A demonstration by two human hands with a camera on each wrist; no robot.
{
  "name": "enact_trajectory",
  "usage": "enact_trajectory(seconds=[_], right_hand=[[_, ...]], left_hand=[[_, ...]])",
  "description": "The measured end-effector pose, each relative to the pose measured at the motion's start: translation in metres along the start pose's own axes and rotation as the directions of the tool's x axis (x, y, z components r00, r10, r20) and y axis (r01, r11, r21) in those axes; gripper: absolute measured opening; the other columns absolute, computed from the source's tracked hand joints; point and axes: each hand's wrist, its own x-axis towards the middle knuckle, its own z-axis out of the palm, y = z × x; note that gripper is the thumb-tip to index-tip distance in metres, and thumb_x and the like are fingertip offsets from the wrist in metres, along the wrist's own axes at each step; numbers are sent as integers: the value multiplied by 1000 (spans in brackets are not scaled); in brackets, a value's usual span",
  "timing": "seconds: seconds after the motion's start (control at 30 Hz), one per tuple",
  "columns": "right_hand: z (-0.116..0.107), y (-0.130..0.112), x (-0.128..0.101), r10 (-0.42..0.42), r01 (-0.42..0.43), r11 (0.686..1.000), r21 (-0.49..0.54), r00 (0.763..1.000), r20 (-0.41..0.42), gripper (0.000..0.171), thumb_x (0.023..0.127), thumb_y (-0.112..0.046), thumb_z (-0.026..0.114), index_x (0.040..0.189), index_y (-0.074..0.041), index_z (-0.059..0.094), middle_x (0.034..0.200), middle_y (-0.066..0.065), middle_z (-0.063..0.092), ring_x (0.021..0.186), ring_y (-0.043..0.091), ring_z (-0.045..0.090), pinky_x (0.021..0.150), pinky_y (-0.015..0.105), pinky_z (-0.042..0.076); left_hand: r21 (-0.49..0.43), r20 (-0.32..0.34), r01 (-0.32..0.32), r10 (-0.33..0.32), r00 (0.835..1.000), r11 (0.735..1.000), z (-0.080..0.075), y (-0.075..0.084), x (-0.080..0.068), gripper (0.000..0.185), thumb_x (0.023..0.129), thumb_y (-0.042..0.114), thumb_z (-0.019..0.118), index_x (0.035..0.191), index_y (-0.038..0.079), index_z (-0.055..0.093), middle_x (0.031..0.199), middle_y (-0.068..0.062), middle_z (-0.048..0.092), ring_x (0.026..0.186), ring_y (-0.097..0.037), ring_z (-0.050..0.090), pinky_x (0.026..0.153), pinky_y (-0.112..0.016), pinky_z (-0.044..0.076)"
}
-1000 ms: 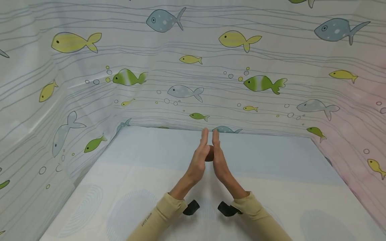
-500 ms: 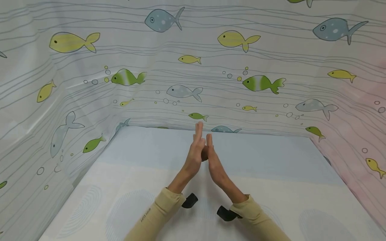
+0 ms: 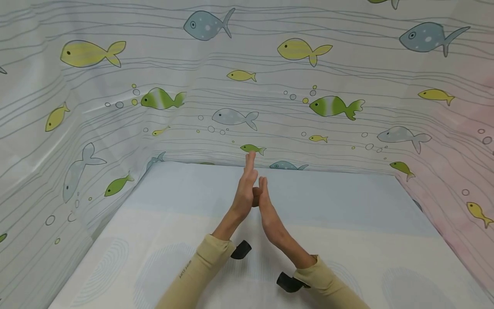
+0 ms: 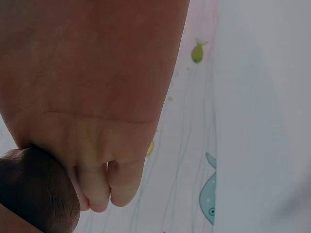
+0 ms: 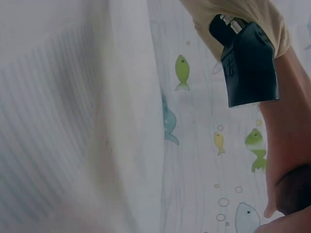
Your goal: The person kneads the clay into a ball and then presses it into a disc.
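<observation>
Since a second ago my left hand [image 3: 245, 192] slid ahead of my right hand [image 3: 267, 207]; flat open palms should press the brown lump [image 3: 255, 196] evenly.

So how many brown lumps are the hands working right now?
1. A single brown lump sits pressed between the flat palms of the left hand and right hand, above the table; most of it is hidden.
</observation>
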Motion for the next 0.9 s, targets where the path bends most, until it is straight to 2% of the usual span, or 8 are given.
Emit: enact_trajectory(seconds=[0.23,0.47,0.57,0.73,0.9], right_hand=[[4,0,-4,46,-46,999,20,999,12,60,108,-45,11,157,-23,-16,165,2,-11,151,23,-12,116,65,-4],[8,-5,-8,51,-52,998,26,998,22,62,109,-41,12,157,-13,-16,165,2,-12,151,22,-12,117,61,-5],[9,-7,-10,48,-48,999,20,999,12,62,109,-38,12,157,-10,-16,165,2,-14,151,22,-13,118,61,-5],[11,-11,-15,23,-23,1000,0,1000,-9,63,109,-39,13,156,-9,-16,164,3,-18,151,24,-15,117,62,-5],[13,-13,-16,-9,9,1000,-20,1000,-27,66,108,-43,14,156,-9,-16,164,2,-18,151,24,-15,117,62,-5]], left_hand=[[11,-11,-21,21,1000,1000,-4,-2,2,66,102,36,25,160,10,7,166,3,-1,151,-10,-7,121,-49,-2],[23,-22,-26,27,999,999,-8,-9,6,65,102,33,25,159,5,10,167,-3,2,153,-21,-8,121,-49,-2],[13,-16,-26,27,1000,1000,-10,-12,9,65,103,34,24,159,5,10,167,-4,2,153,-21,-8,121,-50,-2],[4,-10,7,-7,1000,1000,-11,-13,11,66,102,38,26,160,8,11,166,1,2,152,-13,-9,121,-49,-3],[0,-8,18,-18,1000,1000,-13,-15,13,66,102,37,26,160,10,11,166,2,2,153,-18,-10,121,-49,-4]])
